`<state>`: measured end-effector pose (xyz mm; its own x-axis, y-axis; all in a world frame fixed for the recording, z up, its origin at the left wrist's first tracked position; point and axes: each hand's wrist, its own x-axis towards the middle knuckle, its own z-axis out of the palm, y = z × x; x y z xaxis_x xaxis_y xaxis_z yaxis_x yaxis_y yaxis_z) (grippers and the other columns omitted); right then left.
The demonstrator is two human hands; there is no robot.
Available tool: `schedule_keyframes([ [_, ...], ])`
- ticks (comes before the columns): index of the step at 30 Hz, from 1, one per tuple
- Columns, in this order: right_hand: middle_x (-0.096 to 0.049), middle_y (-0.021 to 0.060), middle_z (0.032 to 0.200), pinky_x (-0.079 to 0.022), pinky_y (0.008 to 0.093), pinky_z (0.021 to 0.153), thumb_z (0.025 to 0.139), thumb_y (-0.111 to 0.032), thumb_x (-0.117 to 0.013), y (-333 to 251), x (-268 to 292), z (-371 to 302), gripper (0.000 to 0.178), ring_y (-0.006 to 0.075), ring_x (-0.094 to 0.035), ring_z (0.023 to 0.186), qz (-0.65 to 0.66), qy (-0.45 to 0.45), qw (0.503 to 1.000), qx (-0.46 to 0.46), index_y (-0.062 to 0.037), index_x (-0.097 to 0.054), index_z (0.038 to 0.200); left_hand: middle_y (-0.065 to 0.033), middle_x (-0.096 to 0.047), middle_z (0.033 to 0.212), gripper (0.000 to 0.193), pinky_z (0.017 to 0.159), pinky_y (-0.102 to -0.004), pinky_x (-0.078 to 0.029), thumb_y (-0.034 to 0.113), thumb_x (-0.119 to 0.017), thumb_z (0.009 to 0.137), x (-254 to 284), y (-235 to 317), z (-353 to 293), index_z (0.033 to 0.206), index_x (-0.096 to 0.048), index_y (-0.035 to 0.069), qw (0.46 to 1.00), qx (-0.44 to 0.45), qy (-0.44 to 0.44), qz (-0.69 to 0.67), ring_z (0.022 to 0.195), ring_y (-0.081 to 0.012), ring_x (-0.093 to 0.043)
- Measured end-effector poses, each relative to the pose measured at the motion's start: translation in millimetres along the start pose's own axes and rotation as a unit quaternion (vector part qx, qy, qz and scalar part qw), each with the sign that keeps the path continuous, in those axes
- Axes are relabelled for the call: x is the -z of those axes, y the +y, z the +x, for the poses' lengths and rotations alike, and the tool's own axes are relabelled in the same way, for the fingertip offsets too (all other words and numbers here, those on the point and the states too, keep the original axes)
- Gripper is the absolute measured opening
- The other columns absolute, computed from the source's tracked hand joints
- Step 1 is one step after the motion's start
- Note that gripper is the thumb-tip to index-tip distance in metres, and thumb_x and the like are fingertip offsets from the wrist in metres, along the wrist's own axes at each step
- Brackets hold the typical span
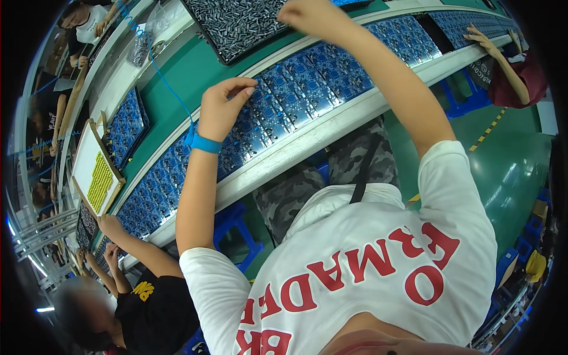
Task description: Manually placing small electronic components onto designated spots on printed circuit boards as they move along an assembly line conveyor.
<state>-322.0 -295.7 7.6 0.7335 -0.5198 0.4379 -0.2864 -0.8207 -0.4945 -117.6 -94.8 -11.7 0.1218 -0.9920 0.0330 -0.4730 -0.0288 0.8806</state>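
Observation:
My left hand [226, 105], with a blue wrist strap [206, 144], is held just above a row of blue circuit boards [296, 89]. Its thumb and forefinger are pinched together near the boards' far edge; whatever may be between them is too small to make out. Farther off, my right hand [310, 16] reaches over the right side of a black tray [223, 59] heaped with small dark cylindrical components [242, 26]. The fingers of that hand are bunched, and their tips are slightly blurred, so anything held there is hidden.
A pale conveyor rail [331, 127] runs along the boards' near side. On the left, a co-worker's hand [112, 228] touches a wooden-framed tray [89, 171] with yellow parts. A coiled blue cord [160, 71] leads to my strap. Another person's hand [480, 40] is over boards at right.

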Motion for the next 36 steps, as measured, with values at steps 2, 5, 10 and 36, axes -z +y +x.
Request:
schedule_keyframes([
  [2, -0.070, 0.0242, 0.096, -0.053, 0.0505, 0.084, 0.094, -0.025, -0.056, 27.7, 16.7, 11.5, 0.029, 0.0431, -0.066, 0.095, -0.080, 0.071, 0.984, -0.144, 0.0017, -0.068, 0.098, -0.0077, -0.075, 0.091, 0.015, 0.075, -0.0273, -0.055, 0.005, -0.071, 0.090, -3.3, 0.5, 1.8, 0.104, -0.077, 0.003, 1.000, -0.011, 0.006, 0.013, 0.081, -0.0133, -0.069],
  [5, -0.071, 0.0225, 0.095, -0.054, 0.0486, 0.082, 0.092, -0.025, -0.059, 49.8, 9.8, 18.5, 0.028, 0.0407, -0.067, 0.094, -0.105, 0.038, 0.975, -0.193, 0.0004, -0.071, 0.098, -0.0041, -0.075, 0.093, 0.017, 0.080, -0.0276, -0.053, 0.005, -0.072, 0.090, -7.6, 1.1, 3.6, 0.106, -0.076, 0.004, 0.997, -0.033, -0.006, 0.063, 0.084, -0.0135, -0.067],
  [10, -0.072, 0.0201, 0.093, -0.054, 0.0462, 0.081, 0.089, -0.023, -0.064, 90.5, 2.2, 14.4, 0.025, 0.0381, -0.069, 0.090, -0.029, 0.044, 0.991, -0.124, -0.0024, -0.073, 0.099, 0.0000, -0.075, 0.089, 0.020, 0.090, -0.0374, -0.044, 0.005, -0.073, 0.084, -18.1, 10.2, 11.2, 0.102, -0.076, 0.013, 0.948, -0.221, 0.002, 0.230, 0.090, -0.0214, -0.062],
  [36, -0.073, 0.0193, 0.090, -0.054, 0.0445, 0.078, 0.087, -0.020, -0.069, 91.4, -9.9, 9.9, 0.020, 0.0374, -0.069, 0.088, -0.024, 0.230, 0.957, -0.175, -0.0016, -0.075, 0.093, -0.0025, -0.075, 0.093, 0.022, 0.089, -0.0395, -0.043, 0.005, -0.068, 0.082, -33.5, 34.9, 25.5, 0.100, -0.075, 0.016, 0.842, -0.327, -0.078, 0.422, 0.092, -0.0247, -0.062],
])
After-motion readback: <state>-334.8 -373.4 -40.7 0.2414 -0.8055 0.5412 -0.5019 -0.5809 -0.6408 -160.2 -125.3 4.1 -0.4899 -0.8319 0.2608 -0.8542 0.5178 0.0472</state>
